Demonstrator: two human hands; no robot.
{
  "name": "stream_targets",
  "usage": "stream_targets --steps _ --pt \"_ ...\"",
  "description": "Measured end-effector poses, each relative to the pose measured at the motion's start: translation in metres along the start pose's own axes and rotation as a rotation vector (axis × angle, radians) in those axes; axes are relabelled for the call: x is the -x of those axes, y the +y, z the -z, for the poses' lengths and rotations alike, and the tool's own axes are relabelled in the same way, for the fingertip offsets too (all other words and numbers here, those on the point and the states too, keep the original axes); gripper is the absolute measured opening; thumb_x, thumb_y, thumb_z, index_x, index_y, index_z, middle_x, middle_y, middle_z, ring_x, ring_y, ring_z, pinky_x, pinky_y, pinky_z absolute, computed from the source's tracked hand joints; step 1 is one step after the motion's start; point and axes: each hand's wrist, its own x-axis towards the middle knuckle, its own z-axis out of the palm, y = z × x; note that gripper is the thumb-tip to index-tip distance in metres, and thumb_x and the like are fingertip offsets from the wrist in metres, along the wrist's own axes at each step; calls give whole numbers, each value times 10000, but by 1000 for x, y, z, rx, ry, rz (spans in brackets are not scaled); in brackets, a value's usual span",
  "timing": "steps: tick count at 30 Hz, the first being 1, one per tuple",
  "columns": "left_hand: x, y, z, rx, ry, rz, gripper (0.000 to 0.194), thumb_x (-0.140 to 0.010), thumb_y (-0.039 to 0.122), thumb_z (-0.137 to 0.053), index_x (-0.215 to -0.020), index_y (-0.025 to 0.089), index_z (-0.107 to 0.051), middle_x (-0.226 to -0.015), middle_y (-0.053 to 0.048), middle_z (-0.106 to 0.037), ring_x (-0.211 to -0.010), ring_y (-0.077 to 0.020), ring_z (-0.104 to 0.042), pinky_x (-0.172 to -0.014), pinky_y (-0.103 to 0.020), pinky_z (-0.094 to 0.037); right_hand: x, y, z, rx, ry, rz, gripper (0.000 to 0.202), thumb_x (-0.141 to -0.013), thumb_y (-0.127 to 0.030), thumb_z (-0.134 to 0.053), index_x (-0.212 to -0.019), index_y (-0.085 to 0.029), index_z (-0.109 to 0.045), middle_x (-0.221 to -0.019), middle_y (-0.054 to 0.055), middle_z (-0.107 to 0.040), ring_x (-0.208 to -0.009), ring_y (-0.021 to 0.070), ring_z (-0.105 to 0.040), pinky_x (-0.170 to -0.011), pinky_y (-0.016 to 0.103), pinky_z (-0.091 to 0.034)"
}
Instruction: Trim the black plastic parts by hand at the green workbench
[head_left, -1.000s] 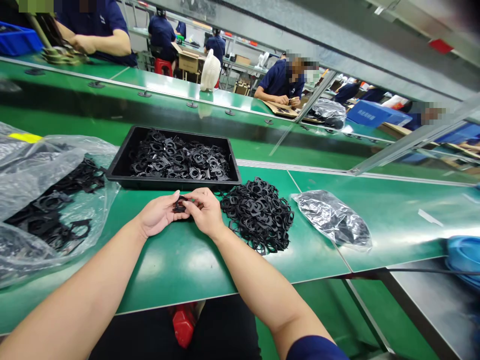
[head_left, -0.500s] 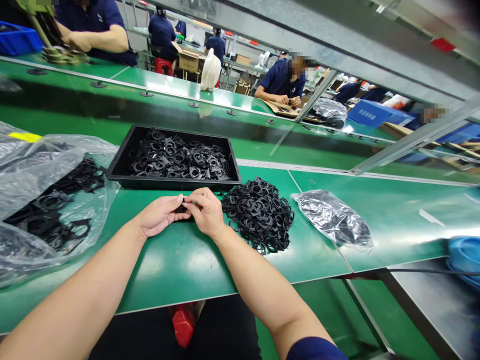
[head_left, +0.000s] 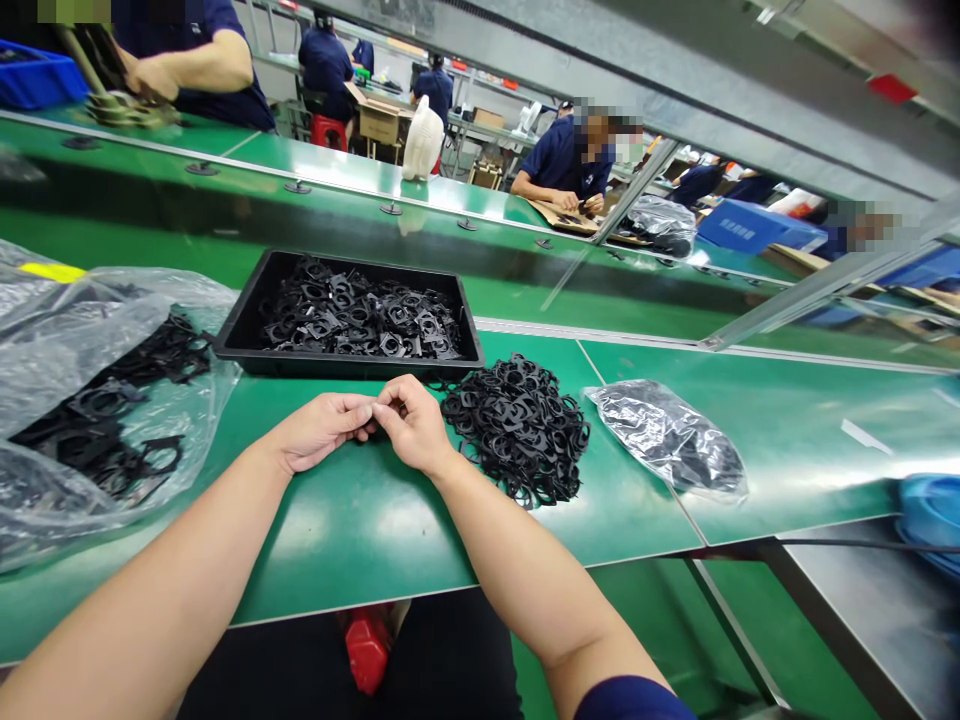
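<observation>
My left hand and my right hand meet over the green table, fingertips pinched against each other. Whatever they hold is hidden behind the fingers. Just beyond them stands a black tray full of black plastic parts with round openings. Close to the right hand lies a heap of thin black ring-shaped pieces. On the left, a clear plastic bag lies open with more black parts in it.
A clear bag with dark contents lies right of the heap. The table's front edge runs above my lap. Across the green belt, several people in dark blue work. A blue bundle sits at the far right.
My fingertips have shifted slightly and closed together; the dark bit seen between them before is now hidden. The tray, heap and bags stay in place.
</observation>
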Motion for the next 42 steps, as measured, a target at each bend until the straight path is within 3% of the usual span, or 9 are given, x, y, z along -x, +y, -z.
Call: stream_targets --steps 3,7,11,16,27,42 --pt "0 0 -1 33 -2 25 246 -727 322 -721 -877 127 -721 -767 -53 -640 -679 -108 -537 -644 -220 -449 2 3 -5 -100 19 -93 121 -800 -301 -587 -766 -193 -547 -847 13 -544 -619 88 -516 -576 227 -455" --pt "-3 0 -2 207 33 -2 328 -732 281 -721 -1040 174 -679 -964 -73 -681 -904 -158 -613 -857 -303 -476 1 6 -6 -201 108 -192 164 -830 -356 -555 -899 -207 -556 -888 16 -569 -627 86 -546 -584 223 -471" --pt "-4 0 0 330 69 -82 368 -710 246 -742 -1064 197 -658 -1019 -58 -688 -998 -158 -613 -981 -346 -432 -1 3 -3 -69 192 -72 136 -768 -289 -634 -856 -195 -589 -895 25 -573 -642 88 -513 -589 226 -456" --pt "-3 0 1 329 50 -91 358 -681 261 -766 -1021 184 -682 -1047 -65 -693 -993 -162 -620 -982 -336 -438 -1 -5 -1 11 197 46 68 -765 -254 -645 -804 -201 -627 -832 35 -570 -683 116 -498 -609 253 -454" --pt "-2 -1 1 263 41 -96 349 -673 288 -773 -1000 189 -703 -1017 -74 -707 -986 -185 -630 -1013 -386 -416 1 -1 -2 51 205 56 72 -781 -287 -653 -767 -218 -672 -818 34 -574 -696 122 -529 -630 263 -470" --pt "-1 0 0 244 23 -78 373 -663 309 -779 -1006 181 -710 -999 -79 -714 -979 -181 -628 -997 -353 -431 1 -4 -3 52 209 64 62 -788 -272 -644 -755 -221 -657 -798 31 -572 -704 129 -524 -647 269 -465"
